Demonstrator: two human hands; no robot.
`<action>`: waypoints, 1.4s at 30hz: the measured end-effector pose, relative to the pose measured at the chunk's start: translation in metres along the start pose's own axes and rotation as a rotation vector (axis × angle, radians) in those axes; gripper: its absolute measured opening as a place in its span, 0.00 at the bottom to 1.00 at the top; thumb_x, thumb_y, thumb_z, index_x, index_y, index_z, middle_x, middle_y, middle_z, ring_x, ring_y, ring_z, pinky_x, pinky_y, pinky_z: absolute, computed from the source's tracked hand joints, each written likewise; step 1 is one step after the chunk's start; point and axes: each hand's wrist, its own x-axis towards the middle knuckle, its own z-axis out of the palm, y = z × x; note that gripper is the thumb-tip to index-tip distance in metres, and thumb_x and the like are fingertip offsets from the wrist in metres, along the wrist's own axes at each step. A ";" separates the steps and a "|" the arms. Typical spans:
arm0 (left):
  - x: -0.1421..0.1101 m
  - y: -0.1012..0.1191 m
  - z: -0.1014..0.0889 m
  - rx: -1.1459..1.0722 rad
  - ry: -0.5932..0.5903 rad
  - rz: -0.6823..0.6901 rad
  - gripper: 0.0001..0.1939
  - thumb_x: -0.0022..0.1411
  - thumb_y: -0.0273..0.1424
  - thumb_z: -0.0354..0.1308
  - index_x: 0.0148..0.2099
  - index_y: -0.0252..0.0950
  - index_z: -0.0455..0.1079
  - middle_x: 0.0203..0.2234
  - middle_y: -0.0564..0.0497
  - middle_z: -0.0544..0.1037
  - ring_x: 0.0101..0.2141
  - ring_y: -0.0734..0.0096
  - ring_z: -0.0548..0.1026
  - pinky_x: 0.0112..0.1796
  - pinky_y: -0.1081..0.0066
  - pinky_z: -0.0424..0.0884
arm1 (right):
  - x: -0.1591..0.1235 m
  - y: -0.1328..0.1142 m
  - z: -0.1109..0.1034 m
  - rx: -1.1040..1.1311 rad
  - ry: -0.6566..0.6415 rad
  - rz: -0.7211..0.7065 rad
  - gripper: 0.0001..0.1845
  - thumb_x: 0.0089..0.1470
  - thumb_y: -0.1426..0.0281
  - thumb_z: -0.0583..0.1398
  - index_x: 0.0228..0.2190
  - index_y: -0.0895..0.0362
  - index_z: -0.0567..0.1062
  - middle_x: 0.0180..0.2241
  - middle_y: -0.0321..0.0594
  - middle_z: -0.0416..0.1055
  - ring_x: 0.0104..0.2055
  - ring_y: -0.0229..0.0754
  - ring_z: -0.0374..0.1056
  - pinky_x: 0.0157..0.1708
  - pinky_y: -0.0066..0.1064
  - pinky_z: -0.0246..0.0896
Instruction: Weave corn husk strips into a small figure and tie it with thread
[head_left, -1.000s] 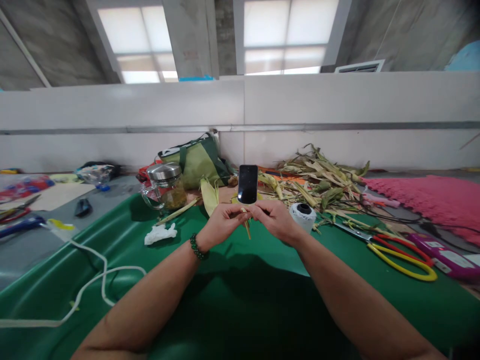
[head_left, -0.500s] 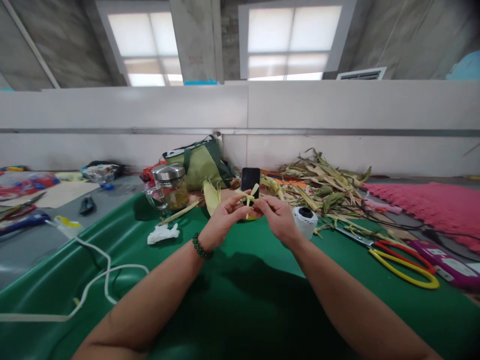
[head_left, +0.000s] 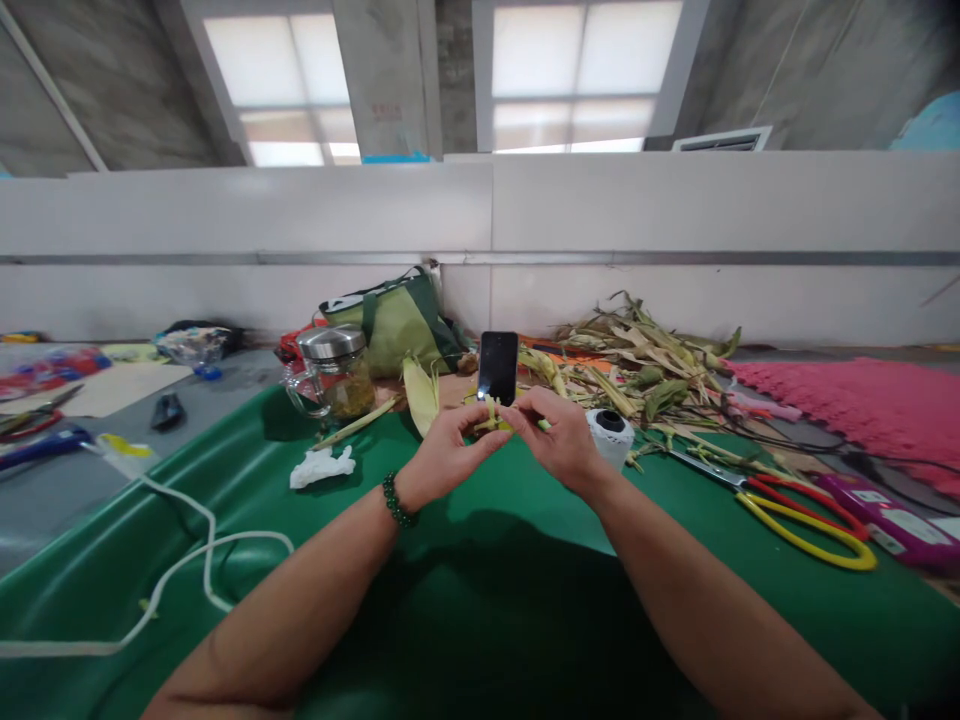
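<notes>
Both my hands meet at the centre, over the green mat (head_left: 525,600). Between their fingertips is a pale yellow-green strip of corn husk (head_left: 492,408), mostly covered by the fingers. My left hand (head_left: 450,447), with a dark green bead bracelet (head_left: 396,500) at the wrist, pinches it from the left. My right hand (head_left: 559,440) is closed on it from the right, and a bit of green shows by its fingers. Behind them a phone (head_left: 498,366) stands upright. A white spool (head_left: 609,436) is beside my right hand, and a wide husk leaf (head_left: 421,394) lies beyond my left.
Scissors (head_left: 787,505) with red and yellow handles lie at right, near a purple box (head_left: 885,520). Dry husks (head_left: 645,355) are heaped behind. At left are a lidded glass jar (head_left: 337,375), crumpled tissue (head_left: 322,467), a white cable (head_left: 202,550) and a green bag (head_left: 405,325).
The husk piece stood up with spread ends between my fingers; now my hands have closed together and hide most of it. The view has shifted slightly.
</notes>
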 end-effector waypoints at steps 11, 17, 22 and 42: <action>0.002 0.000 -0.012 -0.061 -0.015 -0.024 0.19 0.55 0.45 0.60 0.26 0.33 0.75 0.27 0.46 0.79 0.31 0.66 0.76 0.34 0.70 0.71 | 0.003 -0.012 -0.014 0.199 0.100 0.136 0.16 0.55 0.61 0.57 0.19 0.56 0.69 0.19 0.36 0.63 0.23 0.36 0.57 0.25 0.30 0.53; 0.004 -0.005 -0.012 -0.159 -0.065 -0.118 0.21 0.56 0.48 0.57 0.29 0.33 0.75 0.23 0.48 0.78 0.29 0.69 0.74 0.35 0.69 0.71 | 0.010 -0.001 -0.014 0.352 0.006 0.284 0.23 0.51 0.51 0.58 0.18 0.56 0.69 0.17 0.35 0.63 0.20 0.34 0.56 0.20 0.29 0.51; 0.004 -0.004 -0.011 -0.203 -0.032 -0.189 0.20 0.58 0.47 0.56 0.31 0.33 0.72 0.22 0.51 0.75 0.28 0.71 0.73 0.36 0.70 0.70 | 0.010 0.000 -0.014 0.365 -0.124 0.338 0.30 0.52 0.45 0.53 0.18 0.58 0.70 0.18 0.37 0.64 0.20 0.34 0.59 0.20 0.28 0.54; 0.010 -0.007 -0.022 -0.003 -0.024 -0.061 0.14 0.56 0.39 0.58 0.32 0.32 0.73 0.25 0.51 0.75 0.24 0.75 0.68 0.27 0.75 0.66 | 0.004 0.002 -0.003 0.126 -0.310 0.180 0.15 0.54 0.62 0.57 0.23 0.58 0.73 0.21 0.36 0.67 0.24 0.35 0.59 0.25 0.27 0.51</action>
